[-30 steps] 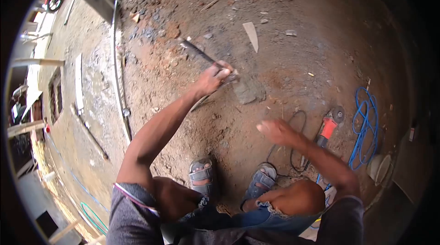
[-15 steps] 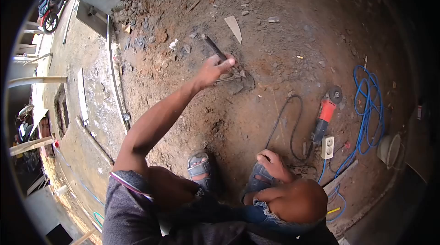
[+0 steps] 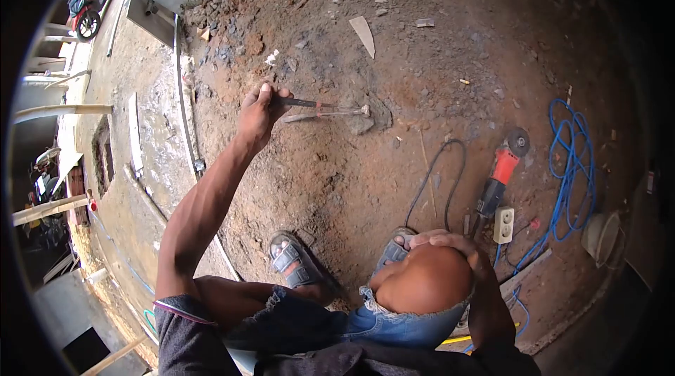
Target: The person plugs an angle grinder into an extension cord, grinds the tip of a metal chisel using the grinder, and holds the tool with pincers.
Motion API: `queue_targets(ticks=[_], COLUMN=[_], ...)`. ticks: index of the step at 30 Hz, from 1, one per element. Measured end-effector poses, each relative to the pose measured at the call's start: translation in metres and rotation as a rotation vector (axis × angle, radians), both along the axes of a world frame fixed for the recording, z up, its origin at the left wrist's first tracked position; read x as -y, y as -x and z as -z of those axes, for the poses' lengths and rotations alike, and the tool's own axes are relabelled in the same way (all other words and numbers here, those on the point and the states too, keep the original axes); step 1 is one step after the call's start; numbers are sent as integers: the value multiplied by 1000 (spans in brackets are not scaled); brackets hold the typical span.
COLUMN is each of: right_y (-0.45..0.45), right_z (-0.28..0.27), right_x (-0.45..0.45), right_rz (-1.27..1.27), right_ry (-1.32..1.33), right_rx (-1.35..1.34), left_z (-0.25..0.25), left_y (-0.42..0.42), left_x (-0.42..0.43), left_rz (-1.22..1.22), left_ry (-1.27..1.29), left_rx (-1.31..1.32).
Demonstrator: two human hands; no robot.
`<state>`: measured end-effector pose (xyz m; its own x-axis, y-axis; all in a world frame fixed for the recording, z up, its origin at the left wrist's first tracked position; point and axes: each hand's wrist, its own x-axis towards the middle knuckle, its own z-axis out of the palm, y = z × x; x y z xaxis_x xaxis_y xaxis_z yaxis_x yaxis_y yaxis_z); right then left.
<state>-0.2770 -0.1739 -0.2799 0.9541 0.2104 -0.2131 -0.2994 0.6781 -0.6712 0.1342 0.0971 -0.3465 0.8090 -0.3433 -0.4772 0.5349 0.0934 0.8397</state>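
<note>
My left hand (image 3: 257, 110) is closed around the dark handle of a long thin tool (image 3: 304, 102). The tool points right, with a reddish band partway along it. Its thin far end reaches a small pale lump (image 3: 365, 109) over a flat grey piece (image 3: 376, 117) on the dirt. Just below the tool lies a pale thin strip (image 3: 301, 118); whether it is joined to the tool I cannot tell. My right hand (image 3: 446, 239) rests over my bent right knee (image 3: 422, 279), fingers laid across it and partly hidden, with no object visible in it.
To the right lie a red and black angle grinder (image 3: 503, 167), a white socket block (image 3: 503, 225) and a coiled blue cable (image 3: 571, 165). A pale pointed shard (image 3: 363, 36) lies on the rubble ahead. A long pipe (image 3: 181, 88) runs along the left.
My left hand has moved left and up, and the tool has swung from pointing up-left to lying nearly level, pointing right. My right hand has risen from beside my foot onto my knee.
</note>
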Motion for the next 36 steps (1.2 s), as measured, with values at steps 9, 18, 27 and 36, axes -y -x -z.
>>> queue_targets(ticks=[9, 18, 27, 36], right_y=[128, 81, 46, 43], right_z=[36, 70, 200, 231], right_x=[-91, -24, 133, 145], right_rz=[68, 428, 541, 502], right_ry=[351, 1225, 1758, 1776], right_rx=[-484, -324, -1024, -1244], left_z=[6, 27, 58, 90], left_y=[-26, -27, 3, 37], left_x=[-27, -35, -40, -34], left_rz=[669, 1195, 1332, 1247], left_ry=[-759, -1149, -1244, -1298], left_rx=[490, 904, 643, 853])
